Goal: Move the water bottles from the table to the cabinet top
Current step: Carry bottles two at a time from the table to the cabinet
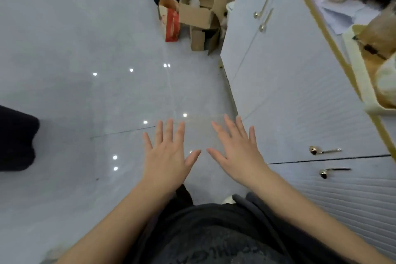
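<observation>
**Both hands empty, no bottles in sight**

Grey floor [75, 38] fills the view, with cardboard boxes [201, 13] ahead. The white cabinet [289, 92], its top cluttered, stands to the right, nearer the right hand [237, 156]. That and the left hand [167, 156] hover spread flat, holding nothing. No water bottle or counter shows.

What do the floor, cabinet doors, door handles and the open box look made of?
Floor: glossy pale tile, likely ceramic; it mirrors point lights and shows grout lines.
Cabinet doors: matte pale board, finely ribbed lower down; probably laminate or painted wood.
Door handles: shiny gold-toned metal, by their glint.
Open box: plain brown cardboard, flaps creased.
</observation>
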A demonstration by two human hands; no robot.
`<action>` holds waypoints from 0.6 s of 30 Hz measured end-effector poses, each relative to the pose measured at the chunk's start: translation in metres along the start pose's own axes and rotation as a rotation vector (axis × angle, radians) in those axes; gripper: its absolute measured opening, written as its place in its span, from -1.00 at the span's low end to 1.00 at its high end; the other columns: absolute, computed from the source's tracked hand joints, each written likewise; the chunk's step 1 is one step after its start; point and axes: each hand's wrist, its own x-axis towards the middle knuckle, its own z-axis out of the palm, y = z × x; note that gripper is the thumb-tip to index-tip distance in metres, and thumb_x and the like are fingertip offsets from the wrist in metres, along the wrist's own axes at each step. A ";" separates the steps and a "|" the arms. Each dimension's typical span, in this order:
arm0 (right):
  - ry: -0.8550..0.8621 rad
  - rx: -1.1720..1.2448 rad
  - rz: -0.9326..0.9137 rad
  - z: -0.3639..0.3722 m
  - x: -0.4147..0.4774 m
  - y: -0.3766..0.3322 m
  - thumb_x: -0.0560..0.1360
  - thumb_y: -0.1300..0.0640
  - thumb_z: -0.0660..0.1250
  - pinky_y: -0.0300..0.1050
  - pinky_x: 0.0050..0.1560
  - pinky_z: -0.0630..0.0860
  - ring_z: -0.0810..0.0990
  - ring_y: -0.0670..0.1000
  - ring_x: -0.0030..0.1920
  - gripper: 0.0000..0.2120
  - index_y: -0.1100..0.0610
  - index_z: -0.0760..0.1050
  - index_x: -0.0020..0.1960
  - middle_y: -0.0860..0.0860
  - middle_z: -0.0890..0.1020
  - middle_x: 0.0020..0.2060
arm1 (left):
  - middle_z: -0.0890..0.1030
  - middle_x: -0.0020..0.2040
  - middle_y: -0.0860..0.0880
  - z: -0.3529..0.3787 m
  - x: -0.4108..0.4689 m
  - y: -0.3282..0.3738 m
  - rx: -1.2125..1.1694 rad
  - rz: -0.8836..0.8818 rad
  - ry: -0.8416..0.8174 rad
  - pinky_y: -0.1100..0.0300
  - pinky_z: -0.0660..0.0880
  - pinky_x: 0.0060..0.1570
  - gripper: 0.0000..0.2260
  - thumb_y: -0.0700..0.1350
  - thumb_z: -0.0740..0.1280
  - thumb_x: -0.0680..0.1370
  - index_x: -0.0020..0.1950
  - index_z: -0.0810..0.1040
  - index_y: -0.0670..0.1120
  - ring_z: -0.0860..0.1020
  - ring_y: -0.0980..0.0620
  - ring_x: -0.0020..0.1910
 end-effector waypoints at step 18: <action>-0.229 -0.479 -0.632 0.025 0.116 -0.287 0.61 -0.28 -0.02 0.28 0.50 -0.23 -0.30 0.17 0.56 -0.34 -0.10 -0.20 0.59 0.05 -0.21 0.59 | -0.06 0.60 -0.09 0.010 -0.081 -0.228 -0.377 -0.740 0.095 -0.23 -0.12 0.46 -0.17 0.41 -0.31 0.40 0.59 -0.07 0.02 -0.14 -0.14 0.56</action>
